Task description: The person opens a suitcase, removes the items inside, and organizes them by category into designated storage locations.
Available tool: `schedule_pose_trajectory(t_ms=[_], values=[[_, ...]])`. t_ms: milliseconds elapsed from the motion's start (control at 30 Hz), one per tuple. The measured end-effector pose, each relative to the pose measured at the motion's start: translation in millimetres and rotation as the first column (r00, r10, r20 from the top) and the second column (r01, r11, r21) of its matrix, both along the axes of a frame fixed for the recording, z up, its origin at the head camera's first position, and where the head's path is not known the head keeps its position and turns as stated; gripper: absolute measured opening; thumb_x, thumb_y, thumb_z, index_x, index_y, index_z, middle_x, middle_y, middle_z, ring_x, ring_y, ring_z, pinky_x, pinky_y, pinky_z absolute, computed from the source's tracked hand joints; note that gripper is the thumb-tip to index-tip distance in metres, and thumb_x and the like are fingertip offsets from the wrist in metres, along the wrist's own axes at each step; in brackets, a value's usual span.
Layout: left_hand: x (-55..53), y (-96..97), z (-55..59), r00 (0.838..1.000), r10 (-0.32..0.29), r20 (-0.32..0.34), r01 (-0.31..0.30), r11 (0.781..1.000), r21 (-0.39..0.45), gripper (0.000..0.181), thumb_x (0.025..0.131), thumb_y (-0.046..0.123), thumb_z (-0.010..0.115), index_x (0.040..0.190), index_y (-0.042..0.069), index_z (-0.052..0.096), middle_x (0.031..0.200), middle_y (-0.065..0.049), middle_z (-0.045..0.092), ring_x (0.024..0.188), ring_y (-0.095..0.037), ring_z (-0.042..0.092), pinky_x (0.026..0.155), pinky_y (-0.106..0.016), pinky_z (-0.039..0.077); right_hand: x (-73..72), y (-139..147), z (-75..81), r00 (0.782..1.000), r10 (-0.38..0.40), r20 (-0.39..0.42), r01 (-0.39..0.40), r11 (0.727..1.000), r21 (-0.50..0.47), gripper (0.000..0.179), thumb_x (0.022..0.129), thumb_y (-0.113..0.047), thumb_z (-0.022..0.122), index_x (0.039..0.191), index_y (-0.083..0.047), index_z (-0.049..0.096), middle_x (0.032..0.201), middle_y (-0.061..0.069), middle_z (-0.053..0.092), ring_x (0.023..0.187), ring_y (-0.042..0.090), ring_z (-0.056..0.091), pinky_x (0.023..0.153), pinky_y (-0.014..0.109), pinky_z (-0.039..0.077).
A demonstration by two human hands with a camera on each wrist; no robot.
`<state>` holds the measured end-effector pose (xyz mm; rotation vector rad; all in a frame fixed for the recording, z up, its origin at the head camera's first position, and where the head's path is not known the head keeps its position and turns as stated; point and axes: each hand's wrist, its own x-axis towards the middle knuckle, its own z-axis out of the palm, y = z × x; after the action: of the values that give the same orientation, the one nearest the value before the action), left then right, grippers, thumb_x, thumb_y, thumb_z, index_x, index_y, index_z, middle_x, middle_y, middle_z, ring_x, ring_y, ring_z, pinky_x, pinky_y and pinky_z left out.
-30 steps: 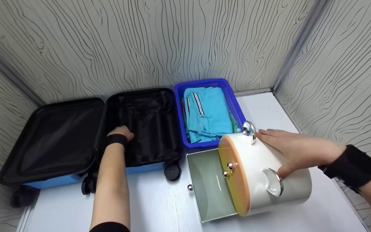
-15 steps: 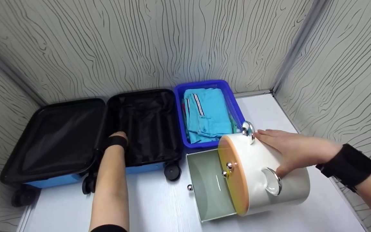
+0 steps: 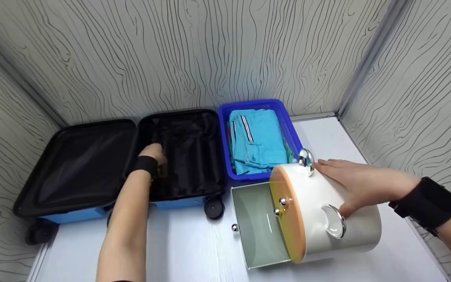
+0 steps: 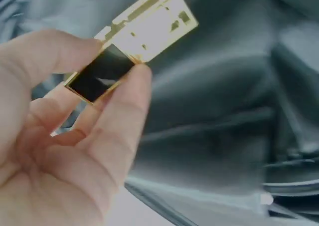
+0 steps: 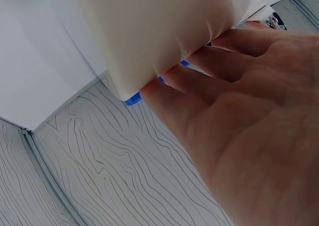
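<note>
My left hand (image 3: 154, 151) is low inside the right half of an open black-lined suitcase (image 3: 192, 156). In the left wrist view, its thumb and fingers pinch a small flat gold piece with a black rectangular panel (image 4: 102, 74); its exact kind I cannot tell. Fingers straight, my right hand (image 3: 356, 182) rests on the side of a cream rounded storage box (image 3: 319, 219) with an orange-and-yellow front and chrome handles. One handle (image 3: 337, 223) is close to the thumb. From the box's front, a grey-green drawer (image 3: 255, 219) is pulled out.
A blue plastic basket (image 3: 293, 139) with folded turquoise clothing (image 3: 262, 137) stands between suitcase and box, near the back wall. To the left lies the suitcase's other half (image 3: 86, 160). Black wheels (image 3: 213, 207) jut toward the front of the white table (image 3: 190, 250).
My left hand reached toward me in the suitcase, then moved back up and a little right, where a gold piece now shows beneath it. My right hand stays on the box.
</note>
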<state>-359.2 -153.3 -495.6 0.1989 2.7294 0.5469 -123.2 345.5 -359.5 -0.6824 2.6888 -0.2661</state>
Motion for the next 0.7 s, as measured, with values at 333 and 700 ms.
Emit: schedule_pose_trajectory(t_ms=[333, 700], values=[[35.2, 51.8, 22.5, 0.961, -0.18, -0.209, 0.251, 0.884, 0.395, 0.035, 0.095, 0.019, 0.075, 0.124, 0.001, 0.067, 0.114, -0.015, 0.069, 0.1, -0.027, 0.067, 0.087, -0.043, 0.055, -3.9, 3.2, 0.2, 1.0, 0.003, -0.005, -0.003, 1.0, 0.0, 0.12, 0.064, -0.054, 0.087, 0.154, 0.007, 0.036, 0.154, 0.027, 0.041, 0.141, 0.044, 0.04, 0.111, 0.06, 0.036], [107.8, 135.5, 25.7, 0.822, -0.468, -0.325, 0.565, 0.743, 0.358, 0.041, 0.099, 0.011, 0.066, 0.14, 0.013, 0.064, 0.112, 0.0, 0.067, 0.095, -0.011, 0.063, 0.081, -0.027, 0.055, -3.7, 7.4, -1.2, 1.0, -0.007, 0.002, 0.007, 1.0, 0.0, 0.123, 0.062, -0.054, 0.088, 0.154, 0.008, 0.035, 0.154, 0.029, 0.041, 0.141, 0.044, 0.041, 0.111, 0.06, 0.037]])
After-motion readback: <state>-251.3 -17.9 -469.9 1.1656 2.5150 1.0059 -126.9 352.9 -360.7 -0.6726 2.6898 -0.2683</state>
